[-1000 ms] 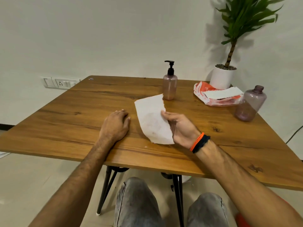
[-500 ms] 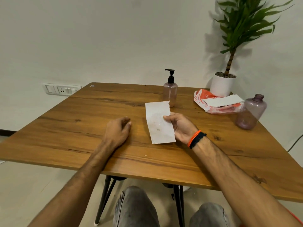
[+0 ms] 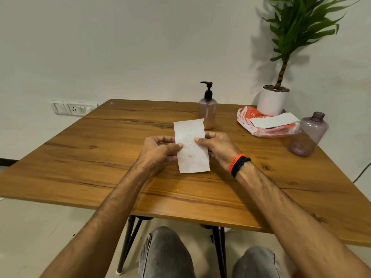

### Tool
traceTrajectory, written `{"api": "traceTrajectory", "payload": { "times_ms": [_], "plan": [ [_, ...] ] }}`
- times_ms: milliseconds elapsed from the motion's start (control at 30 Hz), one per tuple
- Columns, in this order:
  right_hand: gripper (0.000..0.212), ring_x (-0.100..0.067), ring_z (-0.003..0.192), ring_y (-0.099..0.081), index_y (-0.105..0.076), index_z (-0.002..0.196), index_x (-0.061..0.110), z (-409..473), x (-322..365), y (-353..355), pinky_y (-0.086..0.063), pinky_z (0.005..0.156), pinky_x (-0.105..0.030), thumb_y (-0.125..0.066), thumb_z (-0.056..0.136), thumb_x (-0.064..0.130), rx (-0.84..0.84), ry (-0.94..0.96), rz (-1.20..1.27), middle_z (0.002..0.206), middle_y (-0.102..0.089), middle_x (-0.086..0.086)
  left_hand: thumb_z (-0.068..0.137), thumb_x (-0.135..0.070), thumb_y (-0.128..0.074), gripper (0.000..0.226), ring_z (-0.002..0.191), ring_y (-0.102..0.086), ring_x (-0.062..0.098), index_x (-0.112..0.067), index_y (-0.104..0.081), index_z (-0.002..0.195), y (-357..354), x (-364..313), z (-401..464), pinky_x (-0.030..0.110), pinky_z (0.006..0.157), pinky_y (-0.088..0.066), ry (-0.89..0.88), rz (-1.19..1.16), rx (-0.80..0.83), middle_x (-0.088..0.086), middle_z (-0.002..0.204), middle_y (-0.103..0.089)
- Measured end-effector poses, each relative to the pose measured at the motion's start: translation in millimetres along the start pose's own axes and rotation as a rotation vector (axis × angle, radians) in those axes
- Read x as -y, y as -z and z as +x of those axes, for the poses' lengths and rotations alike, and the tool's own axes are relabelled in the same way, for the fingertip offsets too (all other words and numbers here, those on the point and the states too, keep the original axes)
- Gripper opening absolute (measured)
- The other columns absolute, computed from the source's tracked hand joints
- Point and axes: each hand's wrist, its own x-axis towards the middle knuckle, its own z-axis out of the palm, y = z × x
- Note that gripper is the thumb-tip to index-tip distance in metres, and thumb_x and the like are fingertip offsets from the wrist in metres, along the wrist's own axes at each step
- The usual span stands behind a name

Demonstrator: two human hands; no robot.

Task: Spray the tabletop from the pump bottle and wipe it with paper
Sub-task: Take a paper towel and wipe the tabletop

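Lifted off the tabletop [image 3: 112,157], left hand [image 3: 158,151] joins right hand [image 3: 215,147] (both pinching) on paper [image 3: 191,149].

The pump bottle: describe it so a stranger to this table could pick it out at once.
On the wooden table, look past the sheet of paper that both hands hold, toward the far edge by the wall. The pump bottle stands upright there, pinkish and translucent. Unlike the capless bottle near the right edge, it has a black pump head.
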Motion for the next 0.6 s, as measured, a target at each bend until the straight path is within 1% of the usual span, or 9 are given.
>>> {"api": "traceTrajectory", "payload": {
  "times_ms": [100,167,233,300,333,367,433,533,600],
  "plan": [
    [0.034,-0.019,0.097,-0.070,-0.066,0.112,0.016,-1,0,5,-0.060,0.078,-0.034,-0.073,0.082,0.003,0.039,-0.021,-0.025,0.108,-0.072,-0.002,0.076,-0.004,-0.077,0.033,0.086,-0.075,0.019,-0.003,-0.065,0.107,0,0,2,0.024,0.058,-0.058,0.003,-0.004,-0.020,0.010,0.101,-0.074],
    [0.036,-0.022,0.101,-0.068,-0.065,0.113,0.016,0,-1,7,-0.058,0.083,-0.037,-0.072,0.081,0.001,0.027,-0.016,-0.036,0.110,-0.071,-0.004,0.077,-0.003,-0.076,0.031,0.086,-0.075,0.019,-0.003,-0.065,0.106,1,2,3,0.024,0.058,-0.058,-0.002,-0.014,-0.017,0.010,0.102,-0.074],
    [0.035,-0.022,0.102,-0.067,-0.067,0.112,0.014,0,-2,7,-0.058,0.084,-0.036,-0.071,0.081,-0.001,0.017,0.000,-0.030,0.111,-0.071,-0.007,0.078,0.000,-0.075,0.026,0.089,-0.074,0.021,-0.003,-0.066,0.101,2,3,4,0.023,0.059,-0.058,-0.008,-0.027,-0.007,0.010,0.100,-0.074],
    [0.028,-0.020,0.099,-0.067,-0.070,0.107,0.009,-1,-2,8,-0.058,0.081,-0.031,-0.069,0.082,-0.003,0.033,0.038,-0.024,0.110,-0.072,-0.008,0.079,0.005,-0.071,0.014,0.084,-0.074,0.019,-0.004,-0.068,0.090,1,4,4,0.021,0.056,-0.057,-0.029,-0.065,0.013,0.009,0.091,-0.075],
    [0.022,-0.016,0.096,-0.067,-0.073,0.102,0.008,-1,-2,9,-0.057,0.077,-0.027,-0.066,0.084,-0.004,0.048,0.062,-0.054,0.107,-0.073,-0.006,0.081,0.009,-0.067,0.015,0.078,-0.074,0.017,-0.005,-0.070,0.082,1,4,3,0.019,0.053,-0.056,-0.040,-0.077,0.015,0.008,0.085,-0.076],
    [0.020,-0.013,0.091,-0.066,-0.075,0.095,0.009,-2,-1,9,-0.056,0.071,-0.022,-0.063,0.086,-0.004,0.064,0.080,-0.093,0.102,-0.074,-0.003,0.082,0.012,-0.063,0.021,0.072,-0.073,0.015,-0.006,-0.072,0.075,0,4,3,0.018,0.051,-0.054,-0.048,-0.076,0.007,0.008,0.080,-0.076],
    [0.025,-0.011,0.088,-0.065,-0.077,0.083,0.010,-5,0,10,-0.052,0.064,-0.018,-0.057,0.088,-0.005,0.084,0.100,-0.128,0.094,-0.075,0.001,0.081,0.015,-0.054,0.032,0.067,-0.071,0.014,-0.006,-0.073,0.067,0,4,3,0.019,0.050,-0.055,-0.047,-0.063,-0.019,0.009,0.078,-0.075],
    [0.025,-0.020,0.098,-0.065,-0.076,0.080,0.004,-7,0,12,-0.051,0.072,-0.022,-0.052,0.082,-0.002,0.099,0.126,-0.098,0.100,-0.075,-0.006,0.080,0.011,-0.047,0.034,0.082,-0.069,0.018,-0.005,-0.074,0.067,1,5,4,0.026,0.067,-0.056,-0.053,-0.044,-0.028,0.010,0.087,-0.074],
    [0.024,-0.023,0.100,-0.066,-0.075,0.082,-0.001,-7,-1,13,-0.053,0.075,-0.025,-0.056,0.073,0.011,0.117,0.144,-0.083,0.103,-0.074,-0.009,0.084,0.004,-0.052,0.025,0.090,-0.068,0.021,-0.005,-0.073,0.074,0,7,4,0.025,0.067,-0.059,-0.048,-0.051,-0.031,0.012,0.092,-0.072]
  ]
}}
